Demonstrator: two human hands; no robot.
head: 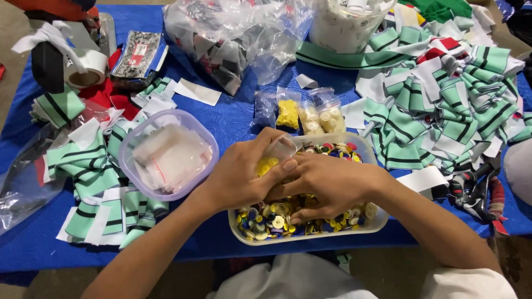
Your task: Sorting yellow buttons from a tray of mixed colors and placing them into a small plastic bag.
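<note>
My left hand (244, 177) grips a small clear plastic bag (272, 155) that holds yellow buttons. It hovers over a white tray (310, 235) full of mixed coloured buttons (271, 218). My right hand (327, 185) lies across the tray with its fingers down in the buttons and its fingertips touching the left hand. Whether it pinches a button is hidden.
A clear tub (166, 152) of small empty bags sits left of the tray. Little bags of yellow and cream buttons (307, 113) lie behind it. Green striped fabric pieces (443, 105) pile up right and left. A tape roll (86, 69) and large plastic bag (238, 33) stand at the back on the blue cloth (233, 119).
</note>
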